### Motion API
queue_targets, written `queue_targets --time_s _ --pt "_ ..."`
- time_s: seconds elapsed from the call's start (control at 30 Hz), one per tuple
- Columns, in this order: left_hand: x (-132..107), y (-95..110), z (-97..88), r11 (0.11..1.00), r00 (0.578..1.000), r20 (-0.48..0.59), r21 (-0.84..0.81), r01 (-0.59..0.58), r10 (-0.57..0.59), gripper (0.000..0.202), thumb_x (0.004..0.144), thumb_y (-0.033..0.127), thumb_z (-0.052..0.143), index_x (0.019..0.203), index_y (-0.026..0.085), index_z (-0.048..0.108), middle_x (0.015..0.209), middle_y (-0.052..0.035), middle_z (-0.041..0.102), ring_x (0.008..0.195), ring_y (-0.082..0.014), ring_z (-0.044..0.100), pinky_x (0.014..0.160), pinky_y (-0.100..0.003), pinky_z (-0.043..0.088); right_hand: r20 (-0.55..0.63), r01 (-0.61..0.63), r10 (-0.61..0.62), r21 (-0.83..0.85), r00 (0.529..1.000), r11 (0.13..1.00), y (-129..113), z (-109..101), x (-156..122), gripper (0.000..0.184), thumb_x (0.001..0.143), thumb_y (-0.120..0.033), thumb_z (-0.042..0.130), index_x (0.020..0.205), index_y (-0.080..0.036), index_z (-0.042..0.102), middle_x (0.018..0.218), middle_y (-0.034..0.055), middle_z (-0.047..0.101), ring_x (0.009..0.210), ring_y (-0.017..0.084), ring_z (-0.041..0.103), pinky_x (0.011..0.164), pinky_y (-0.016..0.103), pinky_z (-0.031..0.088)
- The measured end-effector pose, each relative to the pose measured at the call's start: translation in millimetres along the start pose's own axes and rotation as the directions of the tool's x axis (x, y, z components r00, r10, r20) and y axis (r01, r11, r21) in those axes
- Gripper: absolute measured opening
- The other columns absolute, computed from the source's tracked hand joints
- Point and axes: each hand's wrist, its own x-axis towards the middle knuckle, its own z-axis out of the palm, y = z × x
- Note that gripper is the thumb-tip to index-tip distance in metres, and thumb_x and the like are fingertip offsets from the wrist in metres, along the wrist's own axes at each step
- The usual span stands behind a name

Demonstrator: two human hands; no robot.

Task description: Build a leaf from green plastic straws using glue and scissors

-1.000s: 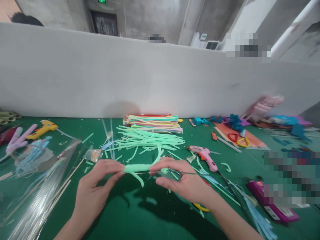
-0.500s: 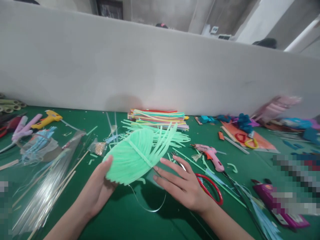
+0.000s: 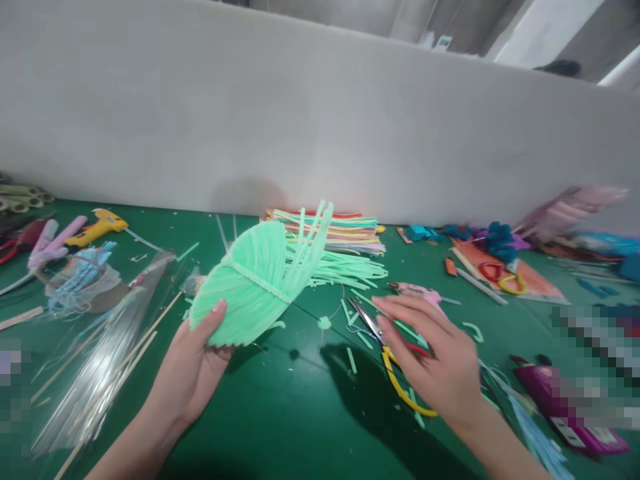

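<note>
A mint-green leaf shape made of pipe cleaners is tilted upright above the table, its long loose ends fanning up to the right. My left hand holds its lower left side, thumb in front and fingers behind. A thin dark strand runs from the leaf's central rib down to the right. My right hand is apart from the leaf, over the scissors with red and yellow handles. Its thumb and fingertips are drawn nearly together; anything thin between them is too fine to make out.
Behind the leaf lie loose green pipe cleaners and a multicoloured bundle. A pink glue gun sits beyond my right hand; a yellow glue gun is at the left. Clear plastic sleeves with sticks lie front left. A grey partition stands behind.
My right hand has moved away from the leaf to the right, over the scissors. My left hand has shifted slightly left with the leaf. The camera view has tilted a little.
</note>
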Motion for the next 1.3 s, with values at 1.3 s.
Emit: queue_targets --time_s 1.3 --pt "-20.1 -40.0 7.3 0.993 0.993 -0.034 0.004 -0.116 0.116 0.043 0.087 0.04 0.068 0.127 0.024 0.064 0.127 -0.0088 0.07 0.123 -0.0254 0.061 0.102 -0.035 0.052 0.511 -0.058 0.133 -0.16 0.849 0.985 -84.4 84.0 11.1 0.018 0.094 -0.022 0.051 0.1 -0.019 0.068 0.077 0.0031 0.071 0.061 0.018 0.065 0.051 0.03 0.026"
